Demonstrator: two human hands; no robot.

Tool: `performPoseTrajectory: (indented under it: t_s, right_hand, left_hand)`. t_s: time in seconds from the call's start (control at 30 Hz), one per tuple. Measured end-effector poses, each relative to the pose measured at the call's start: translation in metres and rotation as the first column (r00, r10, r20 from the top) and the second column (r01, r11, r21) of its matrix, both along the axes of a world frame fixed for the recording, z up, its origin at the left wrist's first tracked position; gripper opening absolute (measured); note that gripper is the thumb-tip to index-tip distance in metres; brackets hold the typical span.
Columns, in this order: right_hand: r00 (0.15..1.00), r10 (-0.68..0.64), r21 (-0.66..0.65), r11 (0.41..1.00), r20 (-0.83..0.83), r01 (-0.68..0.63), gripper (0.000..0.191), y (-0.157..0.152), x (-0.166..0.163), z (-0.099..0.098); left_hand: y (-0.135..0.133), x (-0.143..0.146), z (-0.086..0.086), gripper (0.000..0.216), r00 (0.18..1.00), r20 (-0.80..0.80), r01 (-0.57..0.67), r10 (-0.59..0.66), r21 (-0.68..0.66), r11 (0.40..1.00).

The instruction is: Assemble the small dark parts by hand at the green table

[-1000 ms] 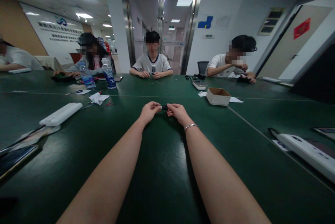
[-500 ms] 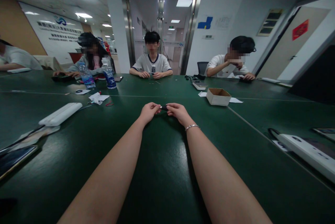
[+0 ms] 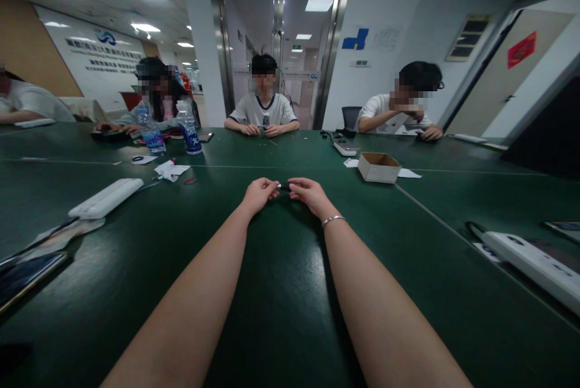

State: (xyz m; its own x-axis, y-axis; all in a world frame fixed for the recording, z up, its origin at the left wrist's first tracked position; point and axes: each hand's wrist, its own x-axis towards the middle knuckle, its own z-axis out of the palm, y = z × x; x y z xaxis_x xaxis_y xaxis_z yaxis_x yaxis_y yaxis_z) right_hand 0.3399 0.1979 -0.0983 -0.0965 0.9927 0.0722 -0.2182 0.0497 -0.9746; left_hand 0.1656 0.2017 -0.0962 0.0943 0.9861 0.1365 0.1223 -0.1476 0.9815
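Observation:
Over the green table (image 3: 276,267), both arms reach forward and the fingertips meet around a small black object with a shiny end (image 3: 284,187). My left hand (image 3: 260,194) pinches its left, silvery end between thumb and fingers. On the other side, my right hand (image 3: 309,194), with a silver bracelet at the wrist, grips the black end. The object lies sideways between the hands, just above the tabletop. Fingers cover much of it, and it is too small to tell its kind.
A small open box (image 3: 379,168) stands to the right on paper. Two bottles (image 3: 189,131) and paper scraps (image 3: 171,170) are at the left. White power strips (image 3: 530,261) lie at the right and left (image 3: 109,197), with a phone (image 3: 29,282) at the near left. Several people sit across the table.

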Motion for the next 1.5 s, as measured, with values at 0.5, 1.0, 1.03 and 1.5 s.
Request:
performPoseTrajectory:
  t_s: [0.5, 1.0, 1.03, 1.5]
  right_hand:
    - [0.998, 0.057, -0.001, 0.998, -0.02, -0.057, 0.021, -0.005, 0.001, 0.005]
    - [0.998, -0.005, -0.022, 1.0, 0.062, 0.007, 0.015, -0.001, -0.003, 0.004]
    - [0.997, -0.008, -0.011, 1.0, 0.079, 0.009, 0.018, 0.0, -0.004, 0.004]
    - [0.992, -0.001, 0.011, 1.0, 0.129, -0.001, 0.017, -0.001, -0.005, 0.005]
  left_hand:
    - [0.008, -0.006, -0.011, 0.05, 0.975, -0.223, 0.032, -0.017, 0.062, 0.998]
    - [0.003, -0.004, -0.013, 0.038, 0.965, -0.263, 0.046, -0.009, 0.136, 0.99]
    - [0.004, -0.004, -0.013, 0.036, 0.968, -0.25, 0.043, -0.006, 0.141, 0.989]
    - [0.0, -0.001, -0.007, 0.024, 0.994, -0.102, 0.049, -0.037, 0.114, 0.992]
